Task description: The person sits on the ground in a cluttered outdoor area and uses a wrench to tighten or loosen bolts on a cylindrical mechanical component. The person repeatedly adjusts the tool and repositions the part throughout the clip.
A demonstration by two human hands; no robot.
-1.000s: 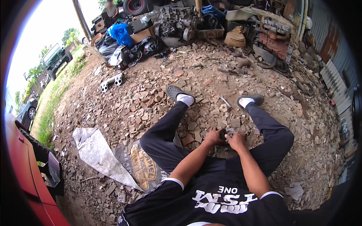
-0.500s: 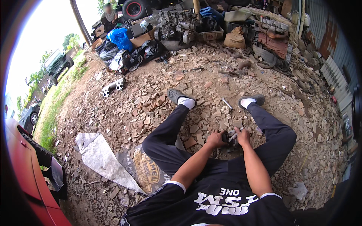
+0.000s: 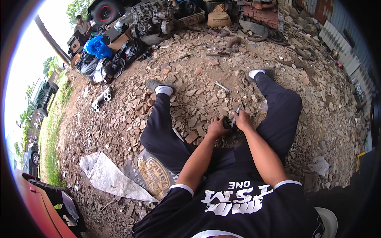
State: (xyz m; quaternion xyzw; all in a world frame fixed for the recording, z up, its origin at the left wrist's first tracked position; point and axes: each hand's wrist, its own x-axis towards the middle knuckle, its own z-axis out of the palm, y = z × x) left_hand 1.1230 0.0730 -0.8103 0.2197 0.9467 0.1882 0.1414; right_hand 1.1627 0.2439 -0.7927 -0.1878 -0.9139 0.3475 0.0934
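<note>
My left hand (image 3: 217, 127) is closed round the side of a dark, rounded metal part (image 3: 227, 123) between my thighs. Close beside it, my right hand (image 3: 243, 120) grips a slim silver hand tool (image 3: 239, 108), whose end sticks up past the fingers. The tool's working end and the lower side of the dark part are hidden by my hands. Beyond them, a silver wrench (image 3: 222, 87) lies on the ground between my outstretched feet.
Broken tile and stone cover the ground (image 3: 190, 103). A pale sheet (image 3: 111, 174) lies at left. Farther off are a silver metal part (image 3: 102, 99), black bags (image 3: 119, 59), an engine (image 3: 151, 20) and a seated person (image 3: 82, 27). A red vehicle (image 3: 47, 208) stands lower left.
The view has tilted down and swung right, so the background sits higher and farther left. Both hands stay on the dark part; the silver tool now points more upright.
</note>
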